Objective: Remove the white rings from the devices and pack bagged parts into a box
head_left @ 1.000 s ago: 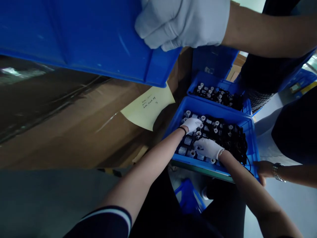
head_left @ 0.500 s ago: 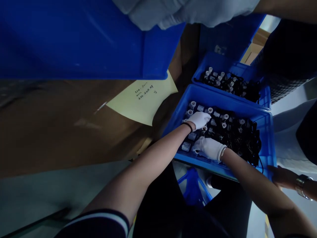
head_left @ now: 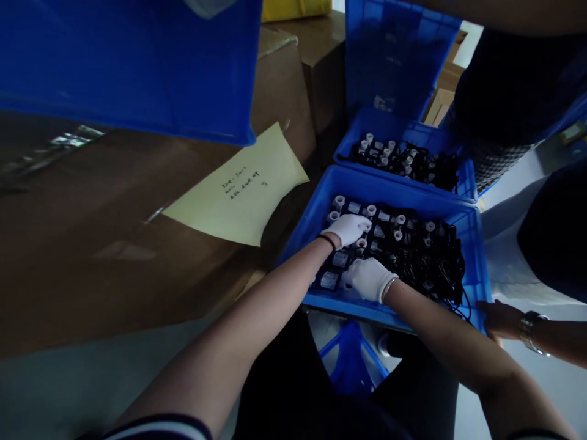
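Note:
A blue bin (head_left: 477, 269) holds rows of black devices with white round caps (head_left: 339, 200), pale labels (head_left: 329, 280) and tangled black cables (head_left: 435, 260). White gloves cover both my hands. My left hand (head_left: 349, 230) reaches into the bin's left half, its fingers curled down among the caps; what they grip, if anything, is hidden. Just below and to the right, my right hand (head_left: 369, 278) is bent over devices near the front wall. Its fingertips point left, close to a labelled device, and what lies under them cannot be made out.
Behind stands a second blue bin (head_left: 468, 177) of similar devices. A large blue crate (head_left: 137, 67) fills the upper left above brown cartons (head_left: 92, 256) with a yellow sheet (head_left: 247, 195). Another person's hand (head_left: 498, 319) rests at the bin's right corner; a blue stool (head_left: 351, 363) is below.
The view has shifted, so the bins and my hands appear further left. A gloved hand at the top has mostly left view. My hands stay among the devices.

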Action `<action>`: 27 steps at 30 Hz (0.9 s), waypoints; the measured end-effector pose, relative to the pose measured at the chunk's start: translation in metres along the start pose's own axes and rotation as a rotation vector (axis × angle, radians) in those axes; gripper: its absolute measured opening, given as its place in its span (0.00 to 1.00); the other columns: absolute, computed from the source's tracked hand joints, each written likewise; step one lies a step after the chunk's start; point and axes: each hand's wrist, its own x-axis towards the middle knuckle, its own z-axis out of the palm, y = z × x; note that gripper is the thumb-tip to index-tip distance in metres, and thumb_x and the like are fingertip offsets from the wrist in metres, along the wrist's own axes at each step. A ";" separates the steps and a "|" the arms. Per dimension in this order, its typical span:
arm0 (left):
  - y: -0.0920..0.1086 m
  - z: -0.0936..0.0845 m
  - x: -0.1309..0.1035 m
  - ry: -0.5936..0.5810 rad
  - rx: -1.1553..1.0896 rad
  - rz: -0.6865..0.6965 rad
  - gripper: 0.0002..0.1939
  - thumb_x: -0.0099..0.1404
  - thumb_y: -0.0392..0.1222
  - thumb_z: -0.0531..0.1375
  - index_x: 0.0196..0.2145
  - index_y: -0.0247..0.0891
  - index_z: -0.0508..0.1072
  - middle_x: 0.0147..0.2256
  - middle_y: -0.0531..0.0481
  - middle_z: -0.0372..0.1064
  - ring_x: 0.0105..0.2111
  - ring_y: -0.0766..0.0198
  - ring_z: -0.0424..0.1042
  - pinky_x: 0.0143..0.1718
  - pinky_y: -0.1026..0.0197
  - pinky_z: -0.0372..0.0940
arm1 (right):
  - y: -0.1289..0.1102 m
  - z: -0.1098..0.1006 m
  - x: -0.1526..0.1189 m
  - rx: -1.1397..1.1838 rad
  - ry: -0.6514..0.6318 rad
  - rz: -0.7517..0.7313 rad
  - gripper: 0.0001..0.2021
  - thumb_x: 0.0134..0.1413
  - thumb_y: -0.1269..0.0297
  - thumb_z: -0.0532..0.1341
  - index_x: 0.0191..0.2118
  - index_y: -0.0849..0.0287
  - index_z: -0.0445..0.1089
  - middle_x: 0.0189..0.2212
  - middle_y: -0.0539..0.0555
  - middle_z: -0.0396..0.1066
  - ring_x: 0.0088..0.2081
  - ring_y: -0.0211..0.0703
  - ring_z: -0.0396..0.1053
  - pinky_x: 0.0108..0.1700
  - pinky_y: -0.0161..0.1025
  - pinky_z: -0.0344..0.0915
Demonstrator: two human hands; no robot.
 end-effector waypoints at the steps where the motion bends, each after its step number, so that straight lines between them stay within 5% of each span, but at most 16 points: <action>1: 0.000 -0.001 0.000 0.002 0.003 -0.008 0.19 0.67 0.39 0.51 0.49 0.39 0.77 0.50 0.50 0.75 0.52 0.60 0.71 0.56 0.64 0.62 | 0.000 0.000 -0.001 0.009 0.000 0.024 0.14 0.63 0.65 0.51 0.46 0.61 0.71 0.39 0.61 0.74 0.42 0.54 0.72 0.36 0.42 0.66; 5: -0.003 -0.001 0.001 0.013 -0.007 -0.002 0.19 0.67 0.40 0.51 0.48 0.39 0.78 0.50 0.50 0.75 0.53 0.59 0.71 0.56 0.63 0.61 | 0.006 0.001 -0.009 0.081 -0.040 0.074 0.21 0.56 0.65 0.57 0.56 0.55 0.66 0.43 0.60 0.74 0.41 0.53 0.74 0.34 0.42 0.68; 10: -0.011 0.004 0.005 0.034 -0.025 0.022 0.19 0.68 0.41 0.50 0.48 0.40 0.78 0.50 0.51 0.74 0.53 0.60 0.70 0.56 0.65 0.61 | 0.014 0.005 -0.014 0.134 -0.235 0.251 0.16 0.56 0.61 0.55 0.47 0.56 0.73 0.40 0.62 0.76 0.41 0.56 0.75 0.38 0.45 0.69; 13: -0.011 0.004 0.005 0.029 -0.021 0.011 0.20 0.68 0.42 0.49 0.48 0.40 0.78 0.51 0.51 0.74 0.53 0.59 0.70 0.56 0.64 0.61 | 0.016 0.006 -0.015 0.221 -0.179 0.238 0.25 0.54 0.60 0.56 0.59 0.50 0.65 0.45 0.59 0.76 0.43 0.53 0.75 0.40 0.42 0.68; 17: -0.007 0.003 0.003 0.024 0.004 0.012 0.20 0.67 0.40 0.50 0.48 0.39 0.78 0.50 0.51 0.75 0.52 0.60 0.71 0.56 0.65 0.61 | 0.017 0.009 -0.015 0.220 -0.242 0.207 0.18 0.55 0.62 0.54 0.49 0.52 0.74 0.41 0.58 0.77 0.42 0.54 0.75 0.38 0.41 0.67; 21: -0.007 0.002 0.003 0.025 0.024 0.031 0.20 0.67 0.40 0.49 0.49 0.40 0.78 0.51 0.51 0.74 0.53 0.60 0.71 0.56 0.65 0.61 | 0.018 0.008 -0.015 0.284 -0.142 0.212 0.25 0.56 0.62 0.54 0.60 0.49 0.65 0.46 0.57 0.76 0.42 0.51 0.75 0.38 0.39 0.67; 27: -0.012 0.000 0.009 0.038 0.020 0.042 0.21 0.66 0.43 0.48 0.48 0.38 0.78 0.50 0.49 0.74 0.53 0.59 0.71 0.56 0.64 0.60 | 0.024 0.004 -0.011 0.268 -0.177 0.166 0.19 0.57 0.63 0.52 0.50 0.55 0.72 0.44 0.59 0.77 0.43 0.52 0.75 0.39 0.41 0.68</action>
